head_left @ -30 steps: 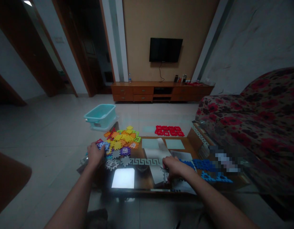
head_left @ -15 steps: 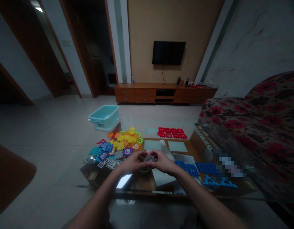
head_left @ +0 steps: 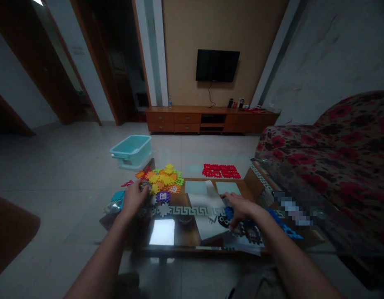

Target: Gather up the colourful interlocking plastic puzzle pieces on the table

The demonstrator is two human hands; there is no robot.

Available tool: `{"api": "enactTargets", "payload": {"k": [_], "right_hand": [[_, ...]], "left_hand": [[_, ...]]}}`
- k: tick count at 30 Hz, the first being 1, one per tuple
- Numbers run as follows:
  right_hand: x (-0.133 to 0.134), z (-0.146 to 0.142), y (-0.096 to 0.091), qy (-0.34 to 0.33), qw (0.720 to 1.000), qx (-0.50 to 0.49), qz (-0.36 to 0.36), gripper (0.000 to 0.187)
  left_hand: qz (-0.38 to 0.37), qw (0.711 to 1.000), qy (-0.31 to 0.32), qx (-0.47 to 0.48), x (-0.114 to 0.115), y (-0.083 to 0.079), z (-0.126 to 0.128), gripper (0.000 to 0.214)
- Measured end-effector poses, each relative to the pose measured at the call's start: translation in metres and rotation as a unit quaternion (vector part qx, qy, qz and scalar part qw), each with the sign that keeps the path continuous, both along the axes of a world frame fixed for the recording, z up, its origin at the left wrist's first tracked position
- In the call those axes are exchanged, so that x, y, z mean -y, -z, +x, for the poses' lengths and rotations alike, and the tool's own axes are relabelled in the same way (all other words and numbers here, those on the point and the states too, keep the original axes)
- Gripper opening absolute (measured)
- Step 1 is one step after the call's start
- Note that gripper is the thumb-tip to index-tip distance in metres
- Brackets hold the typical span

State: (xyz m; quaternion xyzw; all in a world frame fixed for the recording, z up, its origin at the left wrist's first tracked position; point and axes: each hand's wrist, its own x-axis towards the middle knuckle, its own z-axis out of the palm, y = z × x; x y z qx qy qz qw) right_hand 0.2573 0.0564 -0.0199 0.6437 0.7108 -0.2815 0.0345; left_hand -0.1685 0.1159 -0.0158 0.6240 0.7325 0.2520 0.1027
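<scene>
My left hand (head_left: 134, 199) is at the left of the glass table, at the near side of a pile of coloured interlocking plastic pieces (head_left: 162, 178). Its fingers curl toward the thumb around a small dark greyish thing, too blurred to name. A purple piece (head_left: 163, 197) and a grey piece (head_left: 164, 209) lie to its right. My right hand (head_left: 241, 207) is spread on the right side, palm down, fingers apart and holding nothing I can see. Beneath and beside it lie joined grey pieces (head_left: 253, 234) and blue pieces (head_left: 229, 212), partly covered by the hand.
Joined red pieces (head_left: 221, 170) lie at the table's far side. Light blue pieces (head_left: 293, 232) are at the right. A turquoise tub (head_left: 132, 151) stands beyond the pile. A floral sofa (head_left: 328, 133) borders the right, and a low TV cabinet (head_left: 185, 120) the far wall.
My hands were together at the middle around grey pieces. They have parted: the left has moved left to the pile, the right to the right. Joined grey pieces now show under the right hand.
</scene>
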Motion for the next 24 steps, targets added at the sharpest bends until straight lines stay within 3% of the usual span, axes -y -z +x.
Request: {"api": "enactTargets", "payload": {"k": [3, 5, 10, 14, 21, 24], "right_hand": [[0.006, 0.007, 0.018, 0.006, 0.994, 0.103, -0.037, 0.129], [0.006, 0.003, 0.022, 0.003, 0.991, 0.131, -0.031, 0.125], [0.002, -0.005, 0.014, -0.026, 0.996, 0.086, -0.018, 0.102], [0.003, -0.003, 0.011, -0.011, 0.997, 0.08, -0.017, 0.108], [0.006, -0.003, 0.02, -0.003, 0.994, 0.098, -0.04, 0.13], [0.008, -0.007, 0.018, -0.018, 0.993, 0.116, -0.017, 0.123]], "left_hand": [[-0.025, 0.998, -0.063, -0.011, -0.008, 0.013, -0.023, 0.037], [-0.024, 0.997, -0.073, -0.011, -0.009, 0.022, -0.03, 0.038], [-0.009, 0.995, -0.096, -0.018, -0.012, 0.036, -0.035, 0.043], [0.013, 0.996, -0.087, -0.025, -0.014, 0.043, -0.039, 0.04], [0.059, 0.99, -0.12, -0.042, -0.011, 0.04, -0.034, 0.053], [0.071, 0.989, -0.119, -0.049, -0.01, 0.034, -0.026, 0.051]]}}
